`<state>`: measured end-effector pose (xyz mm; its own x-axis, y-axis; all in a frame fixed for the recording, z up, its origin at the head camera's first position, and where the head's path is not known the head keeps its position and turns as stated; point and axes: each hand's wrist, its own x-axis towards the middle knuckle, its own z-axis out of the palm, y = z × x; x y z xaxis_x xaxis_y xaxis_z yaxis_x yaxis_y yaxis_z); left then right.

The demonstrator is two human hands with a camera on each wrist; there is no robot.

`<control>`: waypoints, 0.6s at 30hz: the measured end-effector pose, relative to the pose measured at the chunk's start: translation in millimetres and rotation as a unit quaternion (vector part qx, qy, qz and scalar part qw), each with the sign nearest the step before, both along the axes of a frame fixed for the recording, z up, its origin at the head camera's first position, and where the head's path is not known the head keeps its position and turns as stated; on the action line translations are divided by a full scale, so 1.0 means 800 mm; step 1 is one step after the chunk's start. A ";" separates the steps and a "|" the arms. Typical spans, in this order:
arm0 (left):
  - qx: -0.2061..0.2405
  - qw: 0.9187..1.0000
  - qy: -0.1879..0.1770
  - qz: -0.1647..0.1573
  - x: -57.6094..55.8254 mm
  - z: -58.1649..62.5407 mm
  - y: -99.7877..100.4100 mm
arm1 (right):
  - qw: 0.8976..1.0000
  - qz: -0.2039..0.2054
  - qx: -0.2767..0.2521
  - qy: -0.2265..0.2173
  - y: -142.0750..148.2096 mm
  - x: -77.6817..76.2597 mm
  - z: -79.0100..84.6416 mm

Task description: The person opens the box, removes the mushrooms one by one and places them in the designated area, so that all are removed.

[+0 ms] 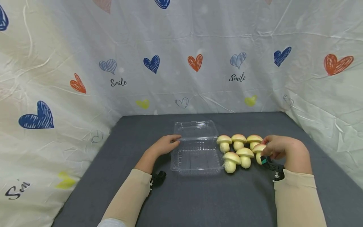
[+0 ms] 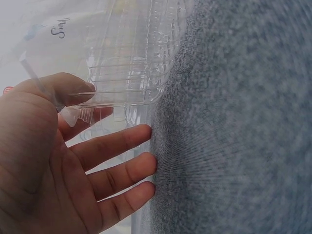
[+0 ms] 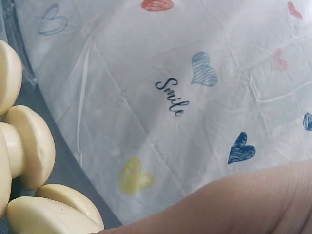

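A clear plastic clamshell container (image 1: 197,155) lies with its lid (image 1: 195,129) folded back on the dark table. At its left edge, my left hand (image 1: 165,145) pinches the rim between thumb and index finger; the other fingers (image 2: 119,178) are spread beside it in the left wrist view. Several toy mushrooms with pale yellow caps stand in two rows right of the container. My right hand (image 1: 279,148) grips the rightmost mushroom (image 1: 258,149) by its cap. Beside it are a back-row mushroom (image 1: 254,139) and a front-row mushroom (image 1: 245,156). In the right wrist view, the right fingertips are hidden.
Another front mushroom (image 1: 231,161) and a back mushroom (image 1: 224,142) stand close against the container's right side. The dark grey tabletop (image 1: 204,201) stretches in front. White cloth (image 1: 175,85) printed with hearts hangs behind and at both sides.
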<state>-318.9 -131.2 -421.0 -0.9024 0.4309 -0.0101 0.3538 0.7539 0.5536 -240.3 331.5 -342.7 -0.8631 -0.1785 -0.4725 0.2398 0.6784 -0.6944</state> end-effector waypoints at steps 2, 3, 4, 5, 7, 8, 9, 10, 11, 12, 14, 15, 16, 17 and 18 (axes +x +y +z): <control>0.002 1.000 0.000 0.000 0.000 0.000 0.000 | 1.000 0.001 0.005 -0.001 0.000 0.000 -0.002; 0.003 1.000 0.000 0.001 0.000 0.000 -0.001 | 1.000 0.002 0.007 -0.001 -0.001 0.000 -0.003; 0.003 1.000 0.000 0.000 0.000 0.000 -0.001 | 1.000 0.004 0.010 0.000 -0.001 0.000 -0.005; 0.004 1.000 0.001 0.001 0.000 0.000 -0.001 | 1.000 0.005 0.013 0.000 0.000 -0.001 -0.006; 0.004 1.000 0.002 0.000 0.000 0.000 -0.001 | 1.000 0.006 0.018 -0.001 0.001 -0.002 -0.008; 0.003 1.000 0.003 0.000 0.000 0.000 0.000 | 1.000 0.005 0.021 -0.002 0.001 -0.002 -0.009; 0.002 1.000 0.004 0.000 -0.001 0.000 0.000 | 1.000 0.005 0.025 -0.003 0.001 -0.003 -0.011; 0.001 1.000 0.003 0.000 -0.001 0.000 0.000 | 1.000 0.005 0.028 -0.005 0.002 -0.004 -0.012; 0.001 1.000 0.002 0.000 -0.002 0.000 0.000 | 1.000 0.003 0.030 -0.006 0.002 -0.005 -0.012; 0.000 1.000 0.002 0.000 -0.002 0.000 0.000 | 0.999 0.002 0.032 -0.007 0.001 -0.005 -0.013; -0.001 1.000 0.002 0.000 -0.002 0.001 0.001 | 0.999 -0.002 0.034 -0.010 0.001 -0.006 -0.014; 0.000 1.000 0.001 0.000 -0.002 0.001 0.001 | 0.999 -0.003 0.036 -0.010 0.001 -0.007 -0.015; 0.000 1.000 0.002 0.000 -0.002 0.001 0.001 | 0.999 -0.007 0.033 -0.012 0.000 -0.006 -0.015; 0.000 1.000 0.003 0.000 -0.001 0.001 0.002 | 0.999 -0.009 0.033 -0.013 0.000 -0.006 -0.015; 0.001 1.000 0.003 -0.001 -0.001 0.001 0.002 | 0.999 -0.007 0.036 -0.012 0.000 -0.006 -0.015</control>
<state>-319.6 -129.9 -420.2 -0.9017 0.4324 -0.0031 0.3586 0.7516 0.5536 -245.1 331.3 -354.7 -0.8530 -0.1314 -0.5050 0.2664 0.7226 -0.6379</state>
